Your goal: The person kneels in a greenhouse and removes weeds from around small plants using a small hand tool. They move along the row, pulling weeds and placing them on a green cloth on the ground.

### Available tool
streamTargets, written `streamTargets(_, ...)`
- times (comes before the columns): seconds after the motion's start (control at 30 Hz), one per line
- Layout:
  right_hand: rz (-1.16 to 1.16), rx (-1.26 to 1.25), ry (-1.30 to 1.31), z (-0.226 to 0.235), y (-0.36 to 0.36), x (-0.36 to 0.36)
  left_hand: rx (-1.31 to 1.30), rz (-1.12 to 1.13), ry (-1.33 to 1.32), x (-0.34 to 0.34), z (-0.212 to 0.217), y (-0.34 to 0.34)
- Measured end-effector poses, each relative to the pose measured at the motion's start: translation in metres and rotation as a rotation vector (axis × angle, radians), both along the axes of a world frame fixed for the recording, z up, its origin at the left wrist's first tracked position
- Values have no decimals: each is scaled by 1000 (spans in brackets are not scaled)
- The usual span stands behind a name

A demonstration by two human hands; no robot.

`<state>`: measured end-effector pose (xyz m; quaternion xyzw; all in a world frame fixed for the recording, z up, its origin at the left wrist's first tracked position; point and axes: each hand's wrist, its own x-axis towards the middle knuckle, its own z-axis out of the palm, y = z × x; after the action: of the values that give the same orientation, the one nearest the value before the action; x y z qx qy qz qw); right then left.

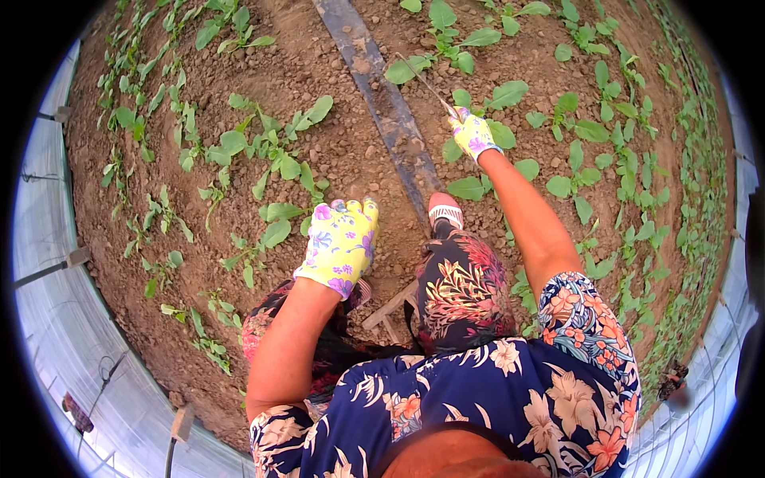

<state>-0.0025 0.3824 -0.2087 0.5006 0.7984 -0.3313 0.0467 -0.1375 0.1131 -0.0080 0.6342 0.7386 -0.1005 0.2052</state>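
My left hand wears a yellow flowered glove. It rests flat, fingers together, over the bare brown soil just in front of my left knee, holding nothing. My right hand, in the same kind of glove, reaches forward and is closed around the handle of a thin metal hand tool. The tool's tip points up-left into the soil among young green seedlings. My right foot in a pink and white shoe stands beside the dark irrigation strip.
Rows of small leafy seedlings run left and right of the dark strip. White plastic greenhouse sheeting with wooden stakes borders the bed on the left and right. A wooden stool leg shows under me.
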Motion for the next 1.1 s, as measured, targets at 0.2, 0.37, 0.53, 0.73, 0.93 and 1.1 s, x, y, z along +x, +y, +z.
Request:
streamTargets(0.2, -198, -32, 146, 20, 15, -19, -35, 5, -22, 2, -2, 3)
streamTargets(0.37, -452, -616, 498, 32, 21, -37, -54, 32, -7, 0, -2, 4)
streamTargets(0.53, -198, -30, 211, -3, 28, -40, 60, -23, 26, 1, -11, 6)
streamTargets(0.73, -148, 153, 19, -8, 24, -41, 80, 1, 18, -1, -15, 9)
streamTargets(0.93, -130, 146, 45, 4, 31, -38, 45, 14, 29, 0, -12, 11)
streamTargets(1.1, -108, -17, -71, -4, 56, -32, 34, -1, 7, 3, -13, 14)
